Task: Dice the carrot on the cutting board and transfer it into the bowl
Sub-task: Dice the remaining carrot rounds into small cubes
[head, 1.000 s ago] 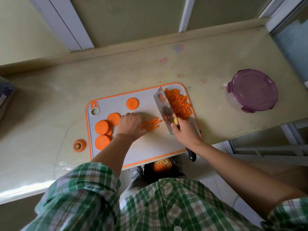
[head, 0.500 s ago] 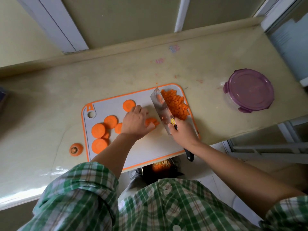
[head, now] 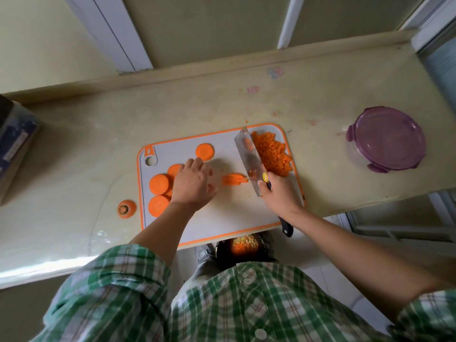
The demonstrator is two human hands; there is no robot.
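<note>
landmark: grey plastic cutting board with an orange rim point(head: 222, 213), lying on the pale yellow stone counter point(head: 98, 144), its near edge jutting past the counter's edge.
left hand: the left hand point(head: 193, 182) is palm down over the board's middle, fingers straight and loosely spread, holding nothing; contact with the board cannot be told.
right hand: the right hand point(head: 278, 193) is at the board's right side, fingers curled round the handle of a steel cleaver with a black handle point(head: 248, 156).
cleaver: blade on edge, running far to near across the board's right part.
diced carrot: heap of small orange carrot cubes point(head: 271, 154) in the board's far right corner, against the blade's right face.
carrot strips: a few thin orange carrot strips point(head: 234, 179) on the board, between the left hand and the blade.
carrot slices: thick round orange carrot slices point(head: 159, 184) on the board's left part, one partly under the left hand; one more alone at the far middle.
carrot top: orange carrot stub point(head: 126, 209) on the counter, just left of the board.
bowl: dark round bowl point(head: 243, 245) below the board's near edge, holding orange and pale diced bits.
container: round container with a purple lid point(head: 386, 138) on the counter, well right of the board.
</note>
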